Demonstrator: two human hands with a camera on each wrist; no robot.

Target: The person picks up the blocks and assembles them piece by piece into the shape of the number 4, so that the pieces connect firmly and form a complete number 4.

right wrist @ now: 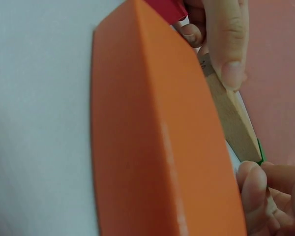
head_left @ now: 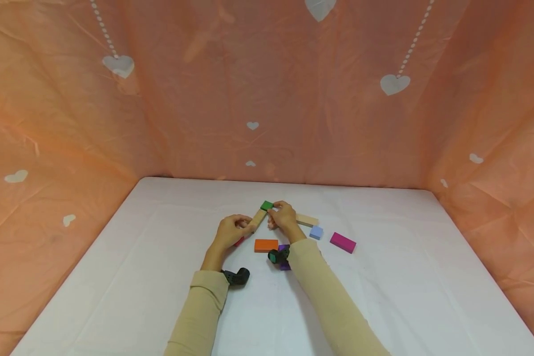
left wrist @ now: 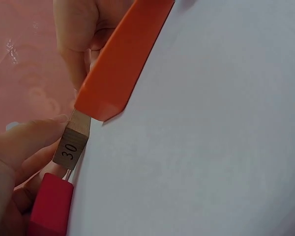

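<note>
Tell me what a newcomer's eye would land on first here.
Probably the orange-pink backdrop with white hearts, filling the upper part of the head view behind the white table. Next, near the table's middle, the left hand grips the near end of a pale wooden block, the right hand at the green block by its far end. In the right wrist view, the orange block looms largest.

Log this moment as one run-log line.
left grip: holds wooden block marked 30 | right grip: touches green block | layout: green block at wooden block's far end | nearby: orange block, red block
</note>
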